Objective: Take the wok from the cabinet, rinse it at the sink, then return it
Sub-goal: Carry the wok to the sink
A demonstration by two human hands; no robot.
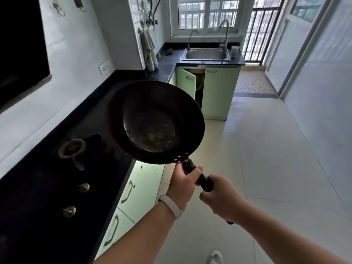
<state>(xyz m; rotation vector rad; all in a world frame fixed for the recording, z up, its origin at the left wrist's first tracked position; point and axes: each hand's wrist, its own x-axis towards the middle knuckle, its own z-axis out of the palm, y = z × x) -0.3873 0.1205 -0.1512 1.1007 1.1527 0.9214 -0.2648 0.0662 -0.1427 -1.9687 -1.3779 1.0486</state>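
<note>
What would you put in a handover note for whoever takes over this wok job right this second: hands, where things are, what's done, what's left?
Left hand: grips the handle close to the bowl.
Right hand: grips the handle further back.
Wok: held in the air, tilted, over the counter edge beside the hob.
Sink: at the far end under the window. The cabinet door below it stands open.
Done: the wok is out of the cabinet.
Left: probably carry it to the sink, rinse it, then return it. Whether it is already rinsed cannot be told.
</note>
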